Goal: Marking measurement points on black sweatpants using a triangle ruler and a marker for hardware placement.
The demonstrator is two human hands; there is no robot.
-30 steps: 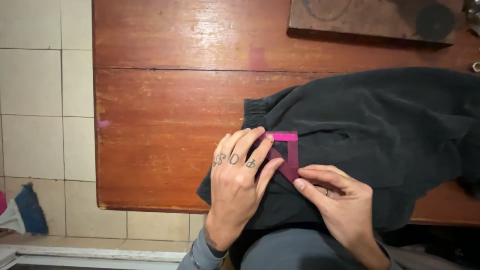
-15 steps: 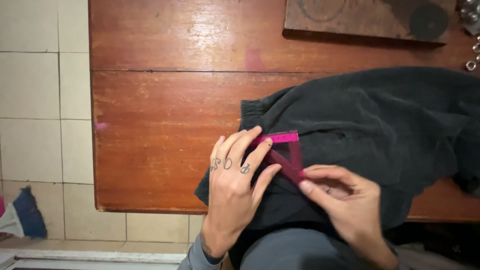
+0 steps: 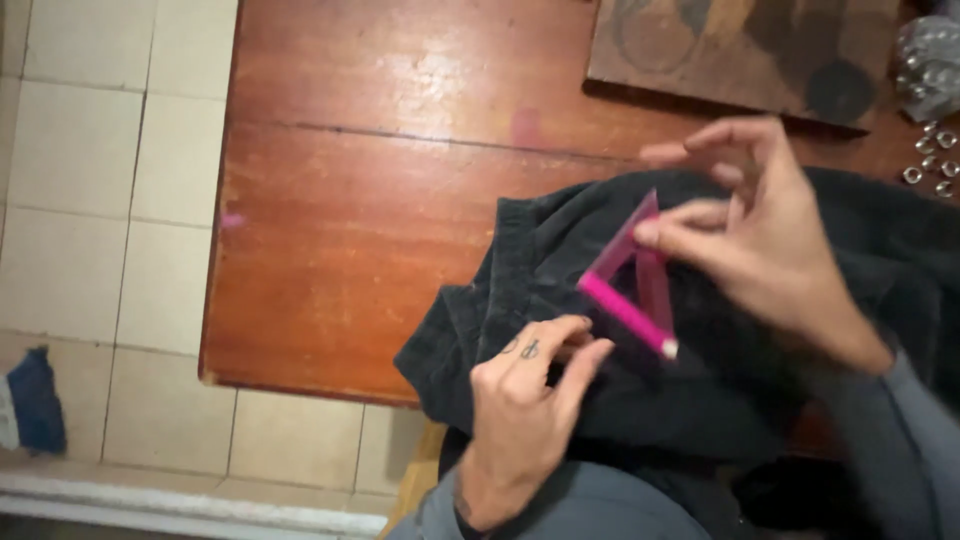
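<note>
A dark grey garment [image 3: 560, 260] lies bunched on the near right part of a reddish wooden table [image 3: 380, 200]. My right hand [image 3: 760, 225] is raised above the cloth and pinches a translucent pink triangular set square [image 3: 630, 285] between thumb and fingers, tilted on edge. My left hand [image 3: 525, 410] rests on the garment's near edge just below the triangle, fingers curled together and pressing the cloth.
A dark wooden board [image 3: 740, 50] lies at the table's far right. Several small metal nuts [image 3: 935, 160] sit beside it at the right edge. Pale floor tiles [image 3: 110, 180] run along the left, with a blue rag [image 3: 35, 400] on them.
My right hand has lifted the pink triangle off the garment and tipped it up. My left hand slid down toward the cloth's near edge. The view has shifted closer.
</note>
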